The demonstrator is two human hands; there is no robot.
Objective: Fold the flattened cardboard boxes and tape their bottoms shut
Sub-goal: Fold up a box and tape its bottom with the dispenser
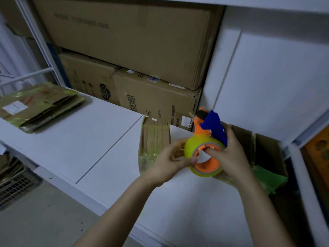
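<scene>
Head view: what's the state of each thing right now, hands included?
Tape dispenser, held up by both hands.
Left hand, pinches the roll's edge.
Right hand, grips the dispenser.
Flattened boxes, stacked flat, unfolded.
Cardboard bundle, lying flat.
Box at right, standing open.

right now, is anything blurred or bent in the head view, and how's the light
Head view: dim, even light, no glare; shelf post slants from wide-angle distortion; tape dispenser, left hand and right hand slightly motion-blurred; print on the stacked boxes soft.
</scene>
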